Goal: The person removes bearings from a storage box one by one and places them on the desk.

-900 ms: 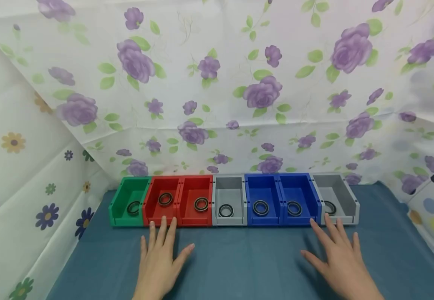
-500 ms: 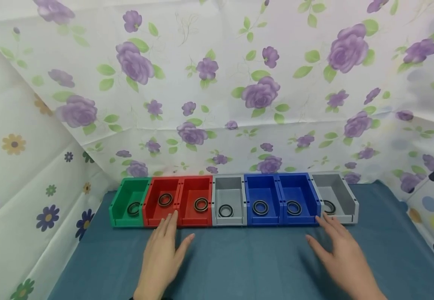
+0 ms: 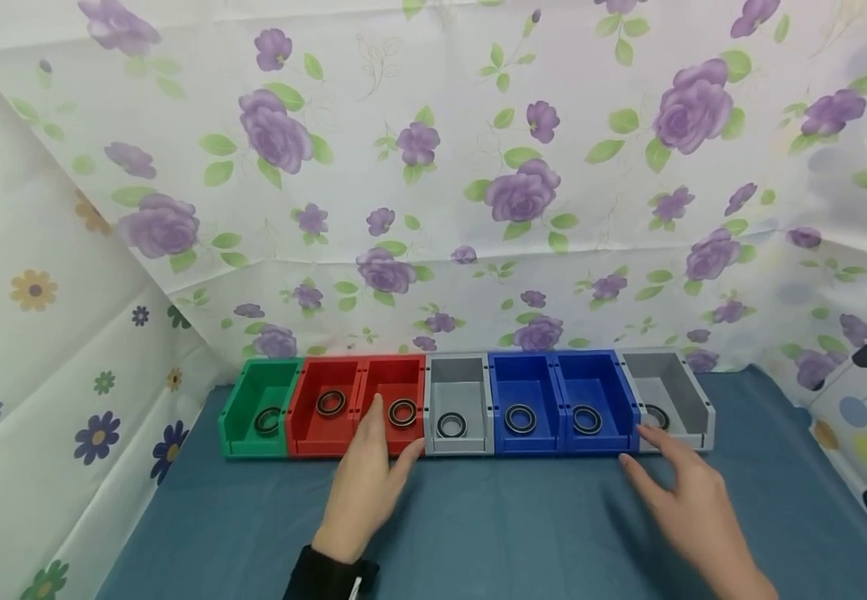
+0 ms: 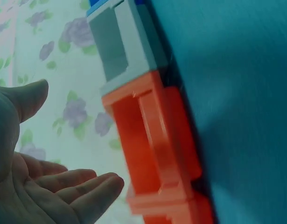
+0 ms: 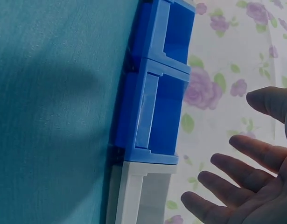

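My left hand point(image 3: 363, 483) hovers at the front of the right-hand red bin point(image 3: 392, 375), fingers extended and thumb apart, holding nothing. Inside that bin lies a ring-shaped bearing point(image 3: 403, 401). The other red bin point(image 3: 312, 433) holds another bearing point(image 3: 331, 403). Near the right grey bin point(image 3: 696, 437), my right hand point(image 3: 692, 508) hangs with relaxed fingers and nothing in it. A bearing point(image 3: 656, 417) in that grey bin is partly hidden. In the wrist views, the left hand point(image 4: 54, 186) and right hand point(image 5: 246, 182) both show bare palms, apart from the bins.
A green bin point(image 3: 253, 446) stands at the row's left end. A middle grey bin point(image 3: 458, 383) and two blue bins point(image 3: 521, 379) complete the row, each with one bearing. Blue-green cloth point(image 3: 508, 525) covers the table. Flowered sheeting point(image 3: 433, 192) hangs behind.
My left hand has moved right and forward, from the left red bin to the right one, its spread fingers coming together. The right hand's fingers have drawn together and bent slightly. The bearings stay put.
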Motion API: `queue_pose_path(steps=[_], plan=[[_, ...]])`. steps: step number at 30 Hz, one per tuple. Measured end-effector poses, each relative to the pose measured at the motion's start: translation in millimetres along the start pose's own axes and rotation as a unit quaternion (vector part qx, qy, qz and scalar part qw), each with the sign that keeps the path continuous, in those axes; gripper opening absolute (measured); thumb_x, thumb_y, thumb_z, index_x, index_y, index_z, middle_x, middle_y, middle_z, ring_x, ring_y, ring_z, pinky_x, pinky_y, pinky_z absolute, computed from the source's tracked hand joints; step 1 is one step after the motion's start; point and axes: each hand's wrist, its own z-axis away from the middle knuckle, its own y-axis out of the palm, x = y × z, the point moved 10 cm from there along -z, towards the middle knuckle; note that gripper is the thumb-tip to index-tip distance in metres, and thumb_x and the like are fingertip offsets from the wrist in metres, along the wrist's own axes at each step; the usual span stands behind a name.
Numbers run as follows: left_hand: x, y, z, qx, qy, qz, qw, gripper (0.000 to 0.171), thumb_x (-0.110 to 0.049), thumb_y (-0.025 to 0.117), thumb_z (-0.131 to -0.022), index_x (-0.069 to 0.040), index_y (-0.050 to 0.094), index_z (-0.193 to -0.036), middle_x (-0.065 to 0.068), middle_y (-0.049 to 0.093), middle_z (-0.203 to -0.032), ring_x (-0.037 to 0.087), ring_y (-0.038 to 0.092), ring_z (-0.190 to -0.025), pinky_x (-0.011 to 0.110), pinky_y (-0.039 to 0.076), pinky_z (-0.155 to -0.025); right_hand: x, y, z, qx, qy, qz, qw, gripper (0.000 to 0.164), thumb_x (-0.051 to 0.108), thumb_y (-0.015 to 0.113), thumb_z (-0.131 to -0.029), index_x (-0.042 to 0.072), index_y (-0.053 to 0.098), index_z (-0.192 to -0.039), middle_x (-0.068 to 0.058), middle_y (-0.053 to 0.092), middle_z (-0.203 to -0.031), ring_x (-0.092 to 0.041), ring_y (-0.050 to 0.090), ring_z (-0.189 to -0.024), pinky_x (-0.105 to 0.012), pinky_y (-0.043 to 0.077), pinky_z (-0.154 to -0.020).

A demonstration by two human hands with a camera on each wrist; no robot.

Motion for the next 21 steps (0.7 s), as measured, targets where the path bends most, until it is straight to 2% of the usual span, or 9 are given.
queue_pose_path(steps=[4,6,9,11,13,14,17,19,21], plan=[[4.5,17.5,-10.9,0.018,-0.009,0.038,0.9991,0.094,-0.061,0.054,-0.085,-0.018,0.004,-0.151,0.006,0.026,-0.149,0.022,0.033,-0.129,0.043,0.035,-0.097,1,1,-5,0.002,-0.016,0.0,1.0,0.057,0.049,0.058,-0.088,0.015,0.051,-0.133,-0.014,0.052,-0.129,-0.036,0.052,-0.109,-0.054,0.046,-0.076],[7.6,24.8,-15.2,0.024,-0.011,0.053,0.9983,0.095,-0.061,0.055,-0.085,-0.018,0.001,-0.151,0.006,0.025,-0.15,0.022,0.033,-0.13,0.042,0.034,-0.097,0,1,-7,0.002,-0.02,0.002,1.0,0.058,0.05,0.057,-0.088,0.015,0.05,-0.134,-0.014,0.052,-0.128,-0.027,0.06,-0.08,-0.043,0.048,-0.061],[8.9,31.8,-21.9,0.023,-0.009,0.067,0.9975,0.095,-0.058,0.056,-0.085,-0.017,0.001,-0.151,0.007,0.026,-0.149,0.022,0.034,-0.129,0.042,0.034,-0.097,-1,1,-11,0.001,-0.025,0.003,1.0,0.058,0.049,0.057,-0.089,0.016,0.048,-0.135,-0.015,0.053,-0.126,-0.013,0.038,-0.041,-0.031,0.034,-0.041],[7.2,35.1,-25.5,0.02,-0.004,0.069,0.9974,0.094,-0.056,0.057,-0.086,-0.015,0.003,-0.151,0.008,0.028,-0.148,0.023,0.036,-0.128,0.041,0.035,-0.096,-4,1,-13,0.007,-0.02,0.005,1.0,0.059,0.05,0.056,-0.089,0.017,0.047,-0.136,-0.015,0.053,-0.126,-0.01,0.018,-0.035,-0.029,0.025,-0.036],[5.2,38.7,-29.7,0.02,-0.003,0.068,0.9975,0.093,-0.055,0.057,-0.086,-0.013,0.006,-0.151,0.009,0.033,-0.145,0.023,0.041,-0.124,0.041,0.038,-0.094,-5,1,-15,0.01,-0.019,0.004,1.0,0.059,0.05,0.056,-0.089,0.016,0.047,-0.136,-0.016,0.052,-0.127,-0.011,0.023,-0.036,-0.029,0.026,-0.036],[4.1,40.3,-31.5,0.022,-0.003,0.065,0.9976,0.092,-0.055,0.057,-0.086,-0.012,0.007,-0.151,0.01,0.035,-0.144,0.022,0.043,-0.122,0.041,0.039,-0.094,-5,1,-16,0.012,-0.018,0.005,1.0,0.059,0.05,0.056,-0.089,0.016,0.047,-0.136,-0.017,0.052,-0.127,-0.013,0.033,-0.038,-0.03,0.029,-0.038],[0.0,45.4,-36.0,0.024,0.002,0.058,0.998,0.09,-0.053,0.056,-0.087,-0.008,0.011,-0.15,0.011,0.045,-0.135,0.021,0.051,-0.113,0.04,0.042,-0.09,-6,0,-19,0.016,-0.014,0.006,1.0,0.062,0.053,0.053,-0.089,0.014,0.047,-0.136,-0.017,0.05,-0.129,-0.026,0.059,-0.071,-0.038,0.044,-0.052],[-3.2,47.7,-38.2,0.023,0.009,0.05,0.9984,0.087,-0.052,0.055,-0.089,-0.006,0.013,-0.149,0.011,0.054,-0.121,0.019,0.055,-0.105,0.039,0.044,-0.088,-8,0,-21,0.02,-0.011,0.009,1.0,0.064,0.055,0.052,-0.089,0.013,0.047,-0.136,-0.018,0.05,-0.129,-0.035,0.056,-0.099,-0.046,0.047,-0.064],[-7.0,49.0,-39.7,0.021,0.017,0.048,0.9985,0.083,-0.05,0.054,-0.09,-0.003,0.016,-0.148,0.008,0.059,-0.105,0.017,0.058,-0.099,0.037,0.046,-0.086,-11,1,-23,0.025,-0.007,0.013,1.0,0.066,0.057,0.051,-0.089,0.012,0.047,-0.136,-0.017,0.05,-0.129,-0.038,0.05,-0.11,-0.051,0.046,-0.071]])
